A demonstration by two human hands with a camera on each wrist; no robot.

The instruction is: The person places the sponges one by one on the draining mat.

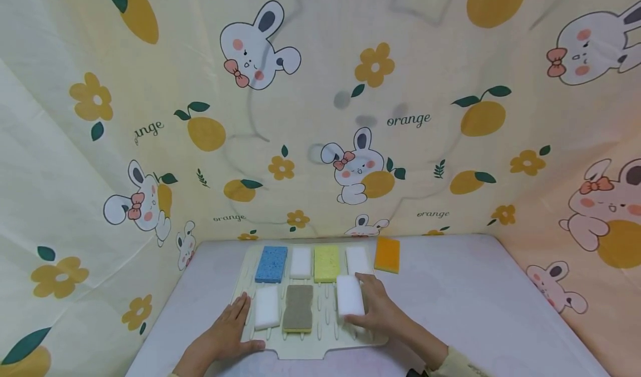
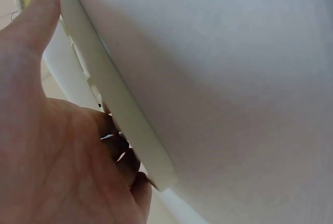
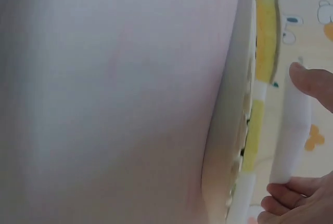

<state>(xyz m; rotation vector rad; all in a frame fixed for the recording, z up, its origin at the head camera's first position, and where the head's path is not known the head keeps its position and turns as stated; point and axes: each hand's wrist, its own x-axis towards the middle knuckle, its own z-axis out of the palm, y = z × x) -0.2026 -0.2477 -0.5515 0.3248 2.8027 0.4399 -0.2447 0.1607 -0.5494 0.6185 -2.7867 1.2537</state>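
Note:
Between the thumb and fingers of my right hand [image 1: 378,304], a white sponge [image 1: 349,295] is held by its two ends over the right part of a cream ribbed drying mat [image 1: 300,350]. A gap shows between that sponge [image 3: 292,130] and the mat [image 3: 225,146] in the right wrist view. My left hand [image 1: 225,327] rests at the mat's left edge, fingers extended along it and thumb at the front edge. Nearest to it lie another white sponge [image 1: 267,307] and a grey-topped yellow scouring sponge [image 1: 298,309].
Along the mat's back row lie a blue sponge [image 1: 271,264], a white one [image 1: 301,263], a yellow one [image 1: 327,264] and another white one [image 1: 358,260]. An orange sponge [image 1: 388,254] is at the back right. Behind the table [image 1: 450,288] hangs a patterned curtain [image 1: 310,104].

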